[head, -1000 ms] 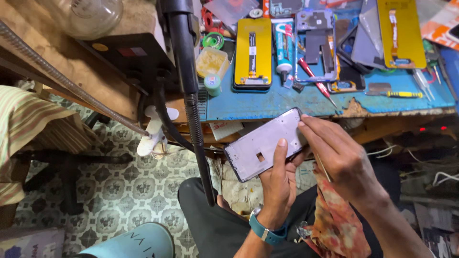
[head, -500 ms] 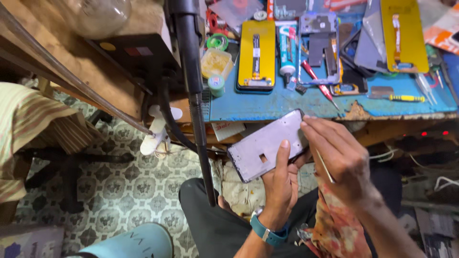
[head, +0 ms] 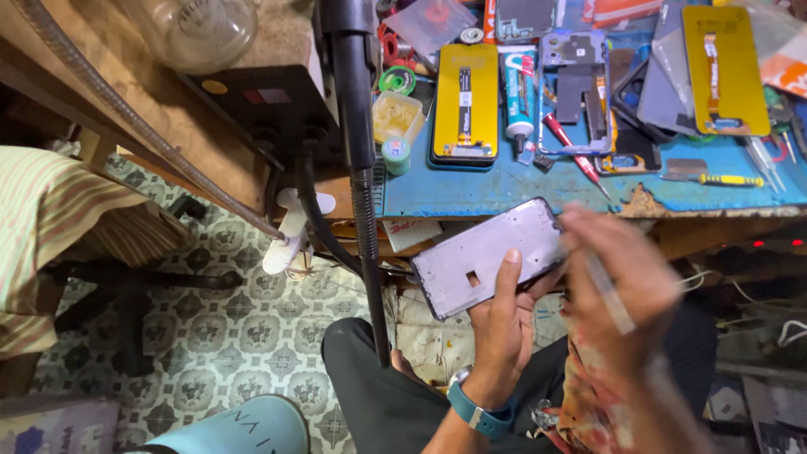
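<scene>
My left hand point(head: 504, 328), with a teal watch on its wrist, holds a grey phone middle frame point(head: 479, 256) tilted over my lap, thumb lying across its face. Just right of the frame's upper end is my right hand point(head: 630, 269), blurred by motion. Its fingers are closed on a thin pale tool point(head: 607, 292) that points down and to the right. I cannot tell whether the tool touches the frame.
A blue work mat point(head: 521, 181) on the bench carries a yellow-backed screen point(head: 465, 101), a second one point(head: 725, 67), a glue tube point(head: 519, 92), a red screwdriver point(head: 572, 147) and phone parts. A black flexible arm point(head: 361, 168) hangs left of the frame. Patterned floor point(head: 210, 328) lies below.
My right hand, which rested at the frame's upper right edge, is now blurred in motion and slightly off to the right. The left hand keeps its hold on the frame.
</scene>
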